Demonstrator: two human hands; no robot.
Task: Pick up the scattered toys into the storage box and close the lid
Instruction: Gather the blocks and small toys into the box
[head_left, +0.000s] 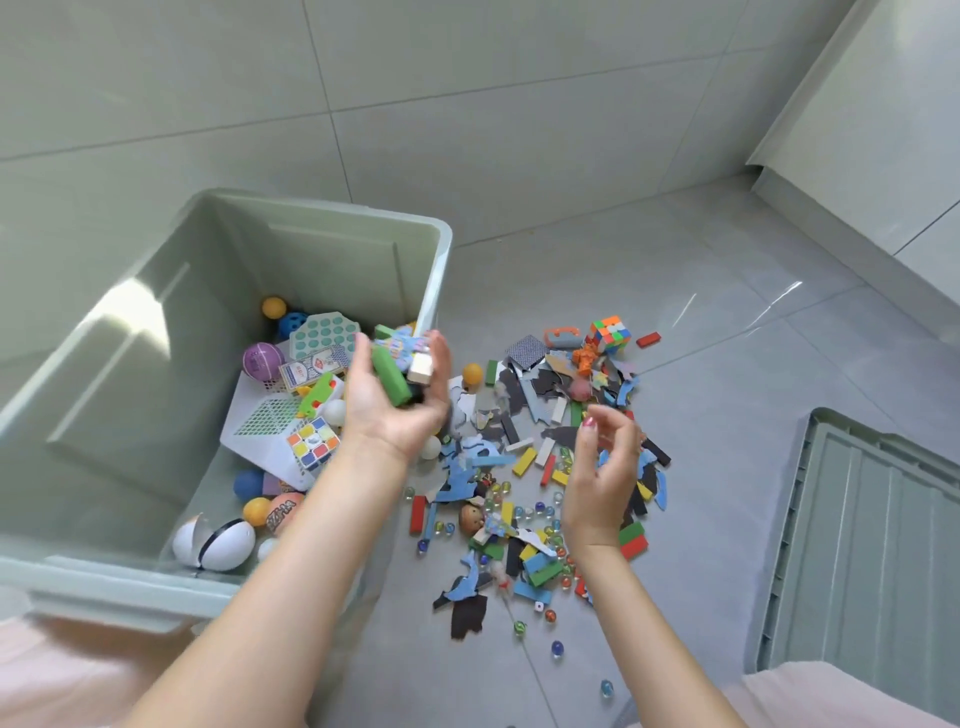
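Left hand (397, 387) cupped over storage box (332, 249) right rim, fingers curled round green block (390, 375) and pale block (421, 368) (blurred). Right hand (602, 467) loosely curled, holding nothing, over scattered toys (524, 467) on floor. Lid (872, 545) lies right.

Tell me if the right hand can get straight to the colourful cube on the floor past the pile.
Probably yes. The right hand hangs open and empty above the toy pile, and the colourful cube sits uncovered at the pile's far edge on the floor. Nothing stands between them; it would just need a reach forward over the pile.
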